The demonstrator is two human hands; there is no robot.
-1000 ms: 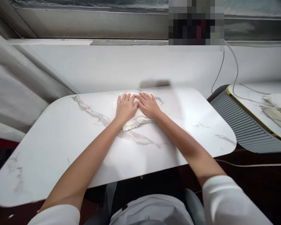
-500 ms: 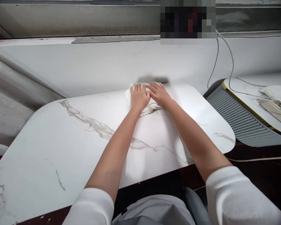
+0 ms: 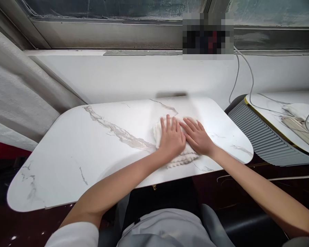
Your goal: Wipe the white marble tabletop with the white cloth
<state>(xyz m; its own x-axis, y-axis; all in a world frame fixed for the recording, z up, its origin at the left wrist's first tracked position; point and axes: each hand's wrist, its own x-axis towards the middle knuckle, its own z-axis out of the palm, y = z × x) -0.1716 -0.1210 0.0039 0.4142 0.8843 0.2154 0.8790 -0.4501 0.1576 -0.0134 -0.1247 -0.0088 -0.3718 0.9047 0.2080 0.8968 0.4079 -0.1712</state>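
Note:
A white cloth (image 3: 181,158) with a scalloped edge lies on the white marble table (image 3: 92,144), toward its right front. My left hand (image 3: 172,139) lies flat on the cloth with fingers stretched out. My right hand (image 3: 197,137) rests flat beside it, fingers spread, also pressing on the cloth. The two hands touch side by side and cover most of the cloth.
A white wall and window sill (image 3: 141,53) run behind the table. A grey curtain (image 3: 18,89) hangs at the left. At the right stands a grey ribbed unit (image 3: 262,137) beside a second marble surface with cables (image 3: 249,82) and a power strip (image 3: 298,127).
Both hands slid the cloth from the table's far edge by the wall toward me and slightly right, to the front right part of the table.

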